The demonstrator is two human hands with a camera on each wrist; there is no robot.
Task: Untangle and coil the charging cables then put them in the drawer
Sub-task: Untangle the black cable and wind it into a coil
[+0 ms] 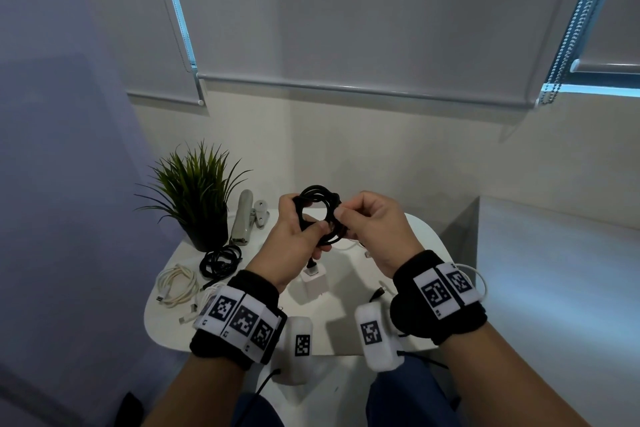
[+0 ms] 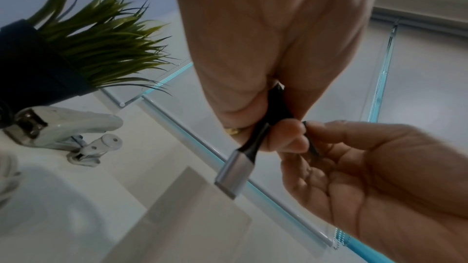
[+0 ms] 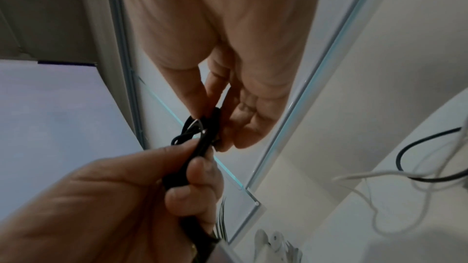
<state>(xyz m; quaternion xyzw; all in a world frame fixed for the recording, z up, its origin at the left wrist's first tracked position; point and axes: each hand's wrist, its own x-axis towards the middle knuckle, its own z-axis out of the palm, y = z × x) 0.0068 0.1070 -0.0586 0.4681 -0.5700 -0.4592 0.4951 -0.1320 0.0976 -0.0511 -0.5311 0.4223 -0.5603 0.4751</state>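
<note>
A black charging cable point(image 1: 313, 204), wound into a coil, is held above the white table point(image 1: 426, 236). My left hand point(image 1: 301, 230) grips the coil's left side point(image 3: 174, 177), fingers and thumb curled round it. A silver USB plug point(image 2: 234, 173) hangs below that hand. My right hand point(image 1: 343, 213) pinches a strand at the coil's right side point(image 3: 202, 133) between thumb and fingertips. On the table's left lie a coiled black cable point(image 1: 221, 262) and a coiled white cable point(image 1: 176, 284). No drawer is in view.
A white charger block point(image 1: 313, 282) sits under my hands. A potted plant point(image 1: 197, 191), a stapler point(image 1: 242, 218) and a small metal tool point(image 1: 260, 213) stand at the back left. Loose black point(image 3: 405, 147) and white point(image 3: 367, 177) cables lie at the right. A wall and blinds are behind.
</note>
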